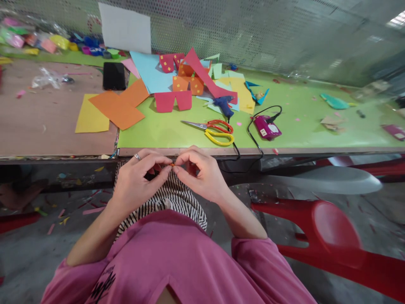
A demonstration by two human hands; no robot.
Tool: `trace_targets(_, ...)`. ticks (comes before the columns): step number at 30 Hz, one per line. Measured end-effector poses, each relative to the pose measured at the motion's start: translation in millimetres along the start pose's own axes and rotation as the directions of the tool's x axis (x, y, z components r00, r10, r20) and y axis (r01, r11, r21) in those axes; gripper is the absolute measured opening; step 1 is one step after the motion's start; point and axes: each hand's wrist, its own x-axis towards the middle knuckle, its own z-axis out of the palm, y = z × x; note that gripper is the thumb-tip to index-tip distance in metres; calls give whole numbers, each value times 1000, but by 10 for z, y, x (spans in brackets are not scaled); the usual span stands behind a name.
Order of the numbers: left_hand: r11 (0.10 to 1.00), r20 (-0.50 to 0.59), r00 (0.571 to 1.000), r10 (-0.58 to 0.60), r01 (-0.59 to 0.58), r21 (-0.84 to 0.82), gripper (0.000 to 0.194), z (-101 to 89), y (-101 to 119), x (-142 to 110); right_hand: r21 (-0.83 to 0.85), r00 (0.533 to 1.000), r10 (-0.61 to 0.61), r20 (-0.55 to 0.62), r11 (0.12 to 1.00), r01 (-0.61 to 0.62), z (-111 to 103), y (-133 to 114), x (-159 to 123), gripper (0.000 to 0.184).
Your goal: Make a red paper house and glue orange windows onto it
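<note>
My left hand (141, 177) and my right hand (201, 173) meet above my lap, just in front of the table's edge. Thumb and index finger of each are pinched together on a tiny orange piece (172, 164), mostly covered by the fingertips; its kind is too small to make out. On the green table top beyond lie scissors (218, 131) with one red and one yellow handle, their blades pointing left. Behind them rests a blue glue gun (224, 104). Pink paper cut like a pair of glasses (173, 101) stands left of it.
Orange paper (117, 110) and yellow paper (90, 116) lie at the left, near a black phone (114, 76). A purple power socket (267, 127) with a black cord sits right of the scissors. Red plastic chairs (335, 228) stand at the right. Paper scraps litter the floor.
</note>
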Motion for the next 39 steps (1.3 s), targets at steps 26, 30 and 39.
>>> trace_targets(26,917,173,958,-230,272,-290,13,8,-155,-30,-148,993,-75,91,985,88,-15,23,17,12)
trace_targets(30,946,203,965,-167,215,-242,12,-16,-198,-17,-116,986,-44,162,991,63,-59,12,0,15)
trace_targets(39,619,260,875,-409,475,-626,23,75,-278,24,-378,976,47,213,925,38,-502,336,202,19)
